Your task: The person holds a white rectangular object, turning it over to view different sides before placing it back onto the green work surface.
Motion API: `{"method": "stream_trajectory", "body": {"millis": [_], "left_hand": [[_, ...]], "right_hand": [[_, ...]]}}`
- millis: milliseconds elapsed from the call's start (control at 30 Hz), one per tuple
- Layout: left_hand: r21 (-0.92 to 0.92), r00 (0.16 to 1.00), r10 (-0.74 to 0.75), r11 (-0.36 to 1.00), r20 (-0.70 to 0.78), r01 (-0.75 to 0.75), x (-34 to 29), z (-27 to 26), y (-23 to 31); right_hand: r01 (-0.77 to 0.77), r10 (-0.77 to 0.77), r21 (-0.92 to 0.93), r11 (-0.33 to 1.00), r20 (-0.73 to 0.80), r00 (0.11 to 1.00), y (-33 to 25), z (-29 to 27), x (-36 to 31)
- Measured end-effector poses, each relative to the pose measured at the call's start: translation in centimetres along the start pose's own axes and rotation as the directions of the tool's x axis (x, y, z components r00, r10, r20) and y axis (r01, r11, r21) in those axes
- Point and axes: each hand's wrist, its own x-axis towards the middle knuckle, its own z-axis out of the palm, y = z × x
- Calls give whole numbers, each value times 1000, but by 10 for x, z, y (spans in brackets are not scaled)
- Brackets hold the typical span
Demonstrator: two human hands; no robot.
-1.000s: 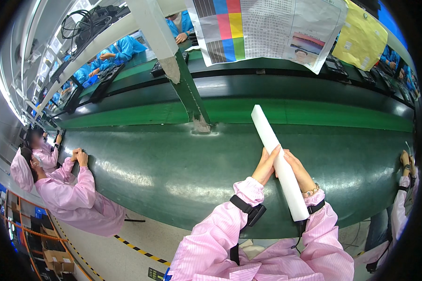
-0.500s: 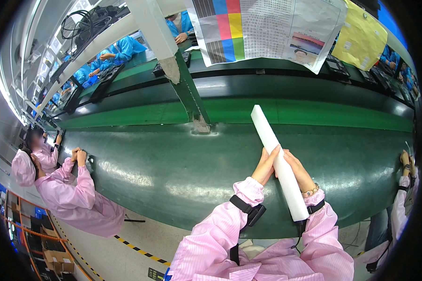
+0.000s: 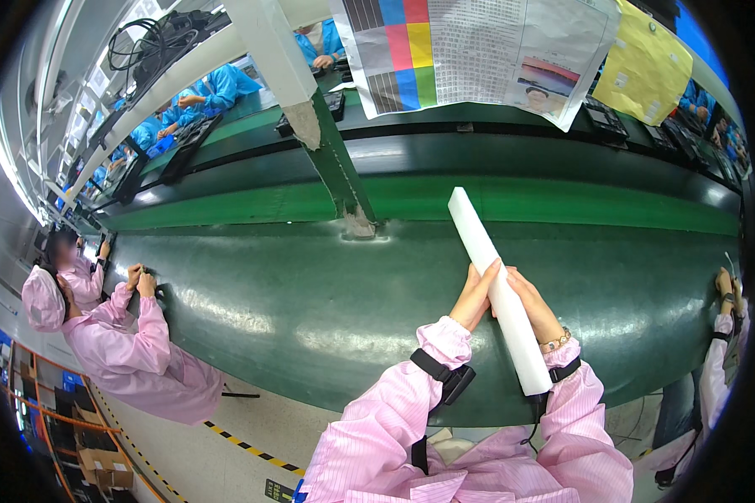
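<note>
A long white foam bar (image 3: 518, 335) slants over the green worktop, its far end up and to the left and its near end beside my right wrist. My left hand (image 3: 475, 297) grips it from the left near the middle, thumb along its edge. From the other side my right hand (image 3: 535, 308) is closed around the same stretch. The fingers of both hands are partly hidden under the bar. Below its near end a black cable (image 3: 535, 419) hangs down.
The green worktop (image 3: 252, 268) curves across the view, with a green and white post (image 3: 348, 184) at its back. Printed sheets (image 3: 478, 59) and a yellow sheet (image 3: 646, 67) hang above. A co-worker in pink (image 3: 147, 360) works at the left, another person's hands (image 3: 726, 289) at the right.
My hands and the white foam bar have stayed practically still. The co-worker's hands at the left have shifted slightly.
</note>
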Motion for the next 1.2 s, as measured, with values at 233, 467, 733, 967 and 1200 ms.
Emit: {"method": "stream_trajectory", "body": {"millis": [233, 467, 733, 967, 1200], "left_hand": [[15, 1000, 1, 1000, -9, -1, 0, 1, 0], [-8, 1000, 10, 1000, 11, -10, 0, -1, 0], [-10, 1000, 9, 1000, 17, -9, -3, 5, 5], [-10, 999, 5, 1000, 33, -5, -1, 1, 2], [-22, 1000, 2, 1000, 25, -2, 0, 1, 1]], "right_hand": [[-6, 6, 3, 1000, -12, 1000, -1, 1, 0], [-2, 2, -16, 1000, -5, 1000, 1, 0, 1], [-3, 3, -15, 1000, -3, 1000, 0, 0, 0], [5, -5, -25, 1000, 3, 1000, -1, 1, 0], [2, -2, -12, 1000, -1, 1000, 0, 0, 0]]}}
